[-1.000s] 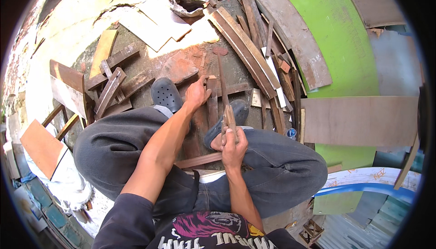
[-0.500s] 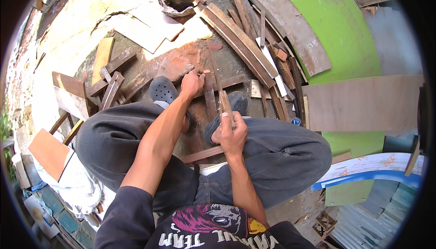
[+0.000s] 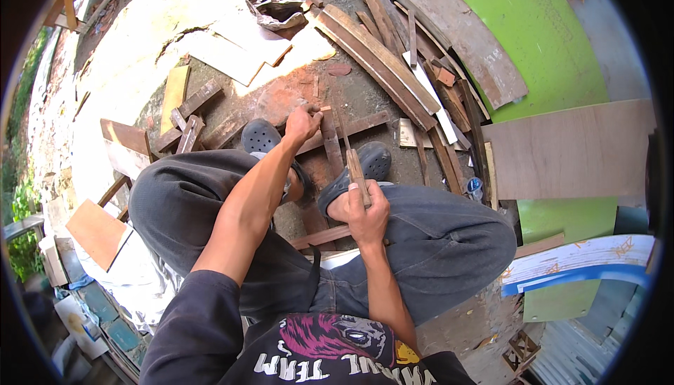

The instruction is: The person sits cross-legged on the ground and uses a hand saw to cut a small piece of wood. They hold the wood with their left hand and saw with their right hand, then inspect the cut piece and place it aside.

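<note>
My right hand (image 3: 368, 213) is wrapped round the wooden handle of a handsaw (image 3: 357, 168), held between my knees. Its thin brown blade shows almost edge-on and points away from me, alongside a narrow wooden strip (image 3: 332, 142). My left hand (image 3: 302, 124) is closed at the far end of that strip, fingertips against the wood; the exact grip is partly hidden. Under the strip lies a longer wooden board (image 3: 361, 124), running crosswise in front of my clogs. Another thin wood piece (image 3: 323, 236) lies crosswise nearer to me.
Long planks (image 3: 379, 69) are piled at the far right, beside green panels (image 3: 562, 55) and a brown sheet (image 3: 569, 152). Wood offcuts (image 3: 189, 114) lie to the left. A crumpled dark bag (image 3: 275, 5) sits at the back. My clogs (image 3: 261, 136) flank the work closely.
The handsaw has drawn back toward me, with less of its blade reaching beyond the strip. My left hand stays at the strip's end. The whole view has shifted slightly.
</note>
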Demonstrator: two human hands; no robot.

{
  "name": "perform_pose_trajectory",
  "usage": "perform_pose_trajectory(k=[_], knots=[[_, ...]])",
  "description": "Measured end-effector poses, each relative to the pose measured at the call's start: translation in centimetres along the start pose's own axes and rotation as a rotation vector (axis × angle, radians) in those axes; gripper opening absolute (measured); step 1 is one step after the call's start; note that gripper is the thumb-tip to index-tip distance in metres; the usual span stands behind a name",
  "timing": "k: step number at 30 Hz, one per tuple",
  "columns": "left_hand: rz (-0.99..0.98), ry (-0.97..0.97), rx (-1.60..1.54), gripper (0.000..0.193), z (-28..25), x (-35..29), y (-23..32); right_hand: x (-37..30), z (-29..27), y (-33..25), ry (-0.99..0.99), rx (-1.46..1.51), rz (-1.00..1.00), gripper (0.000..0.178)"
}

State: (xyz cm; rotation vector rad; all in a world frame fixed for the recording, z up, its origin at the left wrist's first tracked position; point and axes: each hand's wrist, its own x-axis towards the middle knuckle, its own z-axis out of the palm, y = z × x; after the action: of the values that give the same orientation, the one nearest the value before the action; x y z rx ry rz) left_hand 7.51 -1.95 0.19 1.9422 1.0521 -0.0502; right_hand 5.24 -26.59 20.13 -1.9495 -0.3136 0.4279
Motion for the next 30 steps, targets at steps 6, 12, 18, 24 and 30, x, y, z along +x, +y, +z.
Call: perform_pose_trajectory(k=[6, 12, 18, 24, 30], knots=[[0.014, -0.022, 0.007, 0.035, -0.3, 0.4, 0.2, -0.2, 0.5, 0.4, -0.023, -0.002, -0.02, 0.029], [0.052, 0.0, -0.016, 0.035, -0.8, 0.0, 0.4, -1.0, 1.7, -0.2, -0.029, -0.072, 0.039, 0.027], [0.095, 0.0, 0.0, 0.037, -0.9, 0.1, 0.2, -1.5, 2.2, -0.7, -0.055, -0.122, 0.059, 0.026], [0.129, -0.017, 0.084, 0.045, -1.0, 0.6, 0.5, -2.6, 3.1, 0.6, -0.006, -0.156, -0.042, 0.025], [0.051, -0.033, 0.027, 0.038, -1.1, 0.6, 1.6, -2.9, 3.1, 0.3, -0.053, -0.164, -0.001, 0.024]])
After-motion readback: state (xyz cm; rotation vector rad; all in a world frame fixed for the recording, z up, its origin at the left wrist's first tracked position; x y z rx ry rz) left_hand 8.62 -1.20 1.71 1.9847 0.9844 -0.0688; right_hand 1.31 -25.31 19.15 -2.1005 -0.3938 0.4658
